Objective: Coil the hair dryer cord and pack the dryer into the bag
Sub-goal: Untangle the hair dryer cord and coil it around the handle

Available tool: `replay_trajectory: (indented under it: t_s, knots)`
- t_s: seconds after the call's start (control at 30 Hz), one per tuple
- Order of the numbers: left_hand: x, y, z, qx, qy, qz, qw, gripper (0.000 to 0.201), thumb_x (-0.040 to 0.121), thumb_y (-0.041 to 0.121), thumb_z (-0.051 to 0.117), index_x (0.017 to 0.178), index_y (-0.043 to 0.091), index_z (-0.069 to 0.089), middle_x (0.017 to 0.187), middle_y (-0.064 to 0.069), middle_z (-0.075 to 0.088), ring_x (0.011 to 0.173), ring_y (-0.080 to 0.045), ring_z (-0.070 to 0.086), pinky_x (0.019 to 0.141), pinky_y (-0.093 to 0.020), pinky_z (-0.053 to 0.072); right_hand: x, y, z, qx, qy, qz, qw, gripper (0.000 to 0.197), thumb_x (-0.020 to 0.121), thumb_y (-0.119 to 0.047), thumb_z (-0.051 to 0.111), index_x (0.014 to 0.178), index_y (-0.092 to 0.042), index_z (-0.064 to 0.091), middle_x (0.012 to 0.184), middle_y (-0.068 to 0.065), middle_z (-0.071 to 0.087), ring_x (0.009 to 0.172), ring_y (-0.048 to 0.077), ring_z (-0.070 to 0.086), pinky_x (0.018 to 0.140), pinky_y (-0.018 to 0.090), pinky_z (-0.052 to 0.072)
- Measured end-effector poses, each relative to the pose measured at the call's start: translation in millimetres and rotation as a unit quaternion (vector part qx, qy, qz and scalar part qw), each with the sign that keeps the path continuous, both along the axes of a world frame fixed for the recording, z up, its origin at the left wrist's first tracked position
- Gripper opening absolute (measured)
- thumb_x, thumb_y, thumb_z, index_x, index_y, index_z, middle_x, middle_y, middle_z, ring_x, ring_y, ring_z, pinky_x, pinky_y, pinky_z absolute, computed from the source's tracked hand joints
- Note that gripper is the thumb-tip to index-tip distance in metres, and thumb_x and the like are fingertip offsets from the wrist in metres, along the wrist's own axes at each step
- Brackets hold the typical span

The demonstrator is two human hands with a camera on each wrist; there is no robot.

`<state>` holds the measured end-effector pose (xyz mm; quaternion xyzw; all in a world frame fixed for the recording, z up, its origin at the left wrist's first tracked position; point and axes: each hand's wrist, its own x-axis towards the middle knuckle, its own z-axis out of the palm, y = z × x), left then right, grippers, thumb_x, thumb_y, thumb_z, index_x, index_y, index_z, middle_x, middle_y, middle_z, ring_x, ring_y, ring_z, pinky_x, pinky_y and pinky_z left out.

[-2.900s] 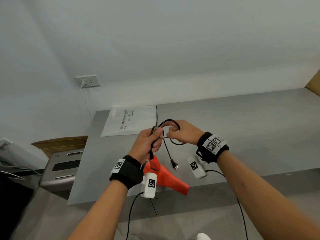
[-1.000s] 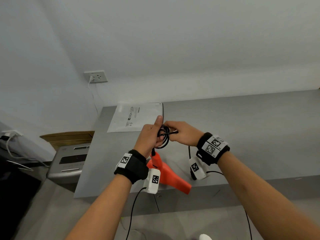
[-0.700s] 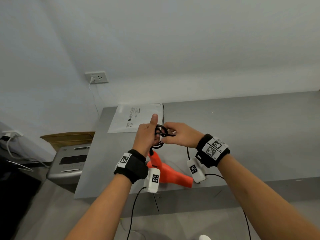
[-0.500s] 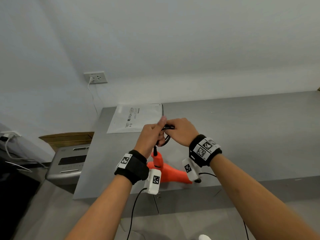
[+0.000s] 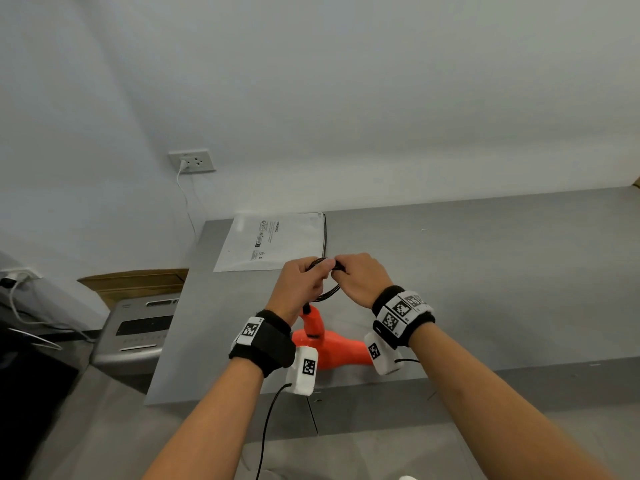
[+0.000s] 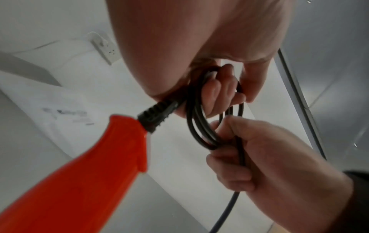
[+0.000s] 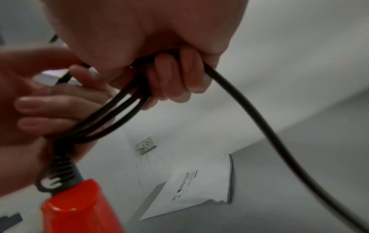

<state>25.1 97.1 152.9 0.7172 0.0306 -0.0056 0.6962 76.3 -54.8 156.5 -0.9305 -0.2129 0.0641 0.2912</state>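
So both hands clench the coiled cord: left hand pins loops, right hand prob. tucks the end, w/ dryer hanging; bag waits far left.

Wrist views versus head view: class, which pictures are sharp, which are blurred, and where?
Head view: sharp, evenly lit, bag print visible but too small to read. Left wrist view: dryer and bag print smeared. Right wrist view: left hand and cord blurred.
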Motion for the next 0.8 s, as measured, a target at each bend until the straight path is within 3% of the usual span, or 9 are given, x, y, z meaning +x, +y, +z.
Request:
replay_trajectory:
  t_s: [0.1, 0.2, 0.33, 0.4, 0.47, 0.53, 0.63, 0.7, 0.8]
  knots:
    - [4, -4, 6, 0.080, 0.000, -0.017, 0.997, 0.040, 0.096, 0.044, 0.066, 0.077, 0.011, 0.053, 0.055, 0.002, 0.037, 0.046, -0.012, 0.030, 0.045, -0.025, 0.028, 0, 0, 9, -0.037, -0.043, 0.022, 0.998, 0.028, 0.097, -0.032, 0.043, 0.072, -0.024, 0.052, 0.077, 0.003, 0.065, 0.069, 0.026, 0.057, 0.062, 0.033, 0.041]
    - [2, -2, 4, 0.126, -0.007, -0.027, 0.992, 0.041, 0.095, 0.047, 0.066, 0.074, 0.013, 0.054, 0.055, 0.002, 0.038, 0.047, -0.013, 0.032, 0.049, -0.028, 0.030, 1, -7, 11, -0.006, 0.003, 0.028, 1.000, 0.032, 0.093, -0.032, 0.041, 0.062, -0.026, 0.047, 0.071, -0.001, 0.059, 0.071, 0.028, 0.058, 0.062, 0.035, 0.042]
    - [-1, -4, -1, 0.131, -0.028, 0.020, 0.991, 0.041, 0.098, 0.042, 0.062, 0.073, 0.009, 0.061, 0.054, 0.005, 0.039, 0.047, -0.012, 0.033, 0.051, -0.029, 0.030, 3, -8, 5, 0.059, 0.044, 0.036, 0.997, 0.028, 0.092, -0.030, 0.050, 0.069, -0.017, 0.057, 0.069, 0.005, 0.061, 0.068, 0.027, 0.058, 0.067, 0.043, 0.049]
    - [2, -2, -3, 0.076, -0.023, 0.070, 0.994, 0.039, 0.098, 0.040, 0.061, 0.069, 0.014, 0.054, 0.053, 0.004, 0.032, 0.046, -0.015, 0.026, 0.049, -0.029, 0.022, 7, -17, -1, 0.108, 0.061, 0.016, 0.992, 0.032, 0.092, -0.037, 0.060, 0.075, -0.009, 0.063, 0.065, 0.002, 0.058, 0.059, 0.018, 0.051, 0.061, 0.031, 0.045]
    - [4, 4, -4, 0.026, -0.016, 0.095, 0.995, 0.040, 0.099, 0.038, 0.061, 0.066, 0.020, 0.046, 0.054, 0.003, 0.026, 0.047, -0.016, 0.020, 0.050, -0.033, 0.014, 11, -32, -13, 0.116, 0.078, 0.009, 0.990, 0.029, 0.092, -0.037, 0.064, 0.077, -0.012, 0.065, 0.065, -0.005, 0.056, 0.058, 0.010, 0.050, 0.060, 0.024, 0.042]
    - [5, 9, -6, 0.003, -0.012, 0.099, 0.995, 0.043, 0.100, 0.036, 0.060, 0.063, 0.024, 0.040, 0.055, 0.003, 0.024, 0.049, -0.015, 0.018, 0.051, -0.037, 0.012, 14, -50, -31, 0.075, 0.101, 0.016, 0.992, 0.022, 0.094, -0.029, 0.060, 0.079, -0.016, 0.069, 0.071, -0.003, 0.062, 0.066, 0.014, 0.058, 0.065, 0.026, 0.047]
    - [5, 9, -6, -0.019, -0.009, 0.100, 0.995, 0.045, 0.102, 0.032, 0.059, 0.063, 0.024, 0.038, 0.056, 0.003, 0.022, 0.048, -0.014, 0.017, 0.049, -0.032, 0.011, 15, -62, -61, -0.039, 0.108, 0.026, 0.993, 0.021, 0.094, -0.022, 0.059, 0.087, -0.012, 0.075, 0.082, -0.001, 0.063, 0.080, 0.020, 0.060, 0.073, 0.027, 0.044]
    - [5, 7, -5, -0.026, -0.008, 0.097, 0.995, 0.044, 0.102, 0.031, 0.058, 0.065, 0.023, 0.037, 0.057, 0.001, 0.022, 0.047, -0.014, 0.017, 0.047, -0.030, 0.012, 13, -63, -78, -0.076, 0.103, 0.017, 0.992, 0.020, 0.093, -0.019, 0.060, 0.093, -0.008, 0.077, 0.078, -0.004, 0.060, 0.082, 0.019, 0.058, 0.074, 0.025, 0.041]
    - [5, 6, -5, -0.030, -0.005, 0.097, 0.995, 0.043, 0.103, 0.031, 0.057, 0.066, 0.022, 0.037, 0.057, 0.002, 0.022, 0.047, -0.013, 0.018, 0.047, -0.030, 0.013, 11, -65, -99, -0.123, 0.106, -0.001, 0.987, 0.022, 0.093, -0.017, 0.058, 0.097, -0.009, 0.078, 0.089, 0.005, 0.072, 0.089, 0.025, 0.065, 0.073, 0.026, 0.043]
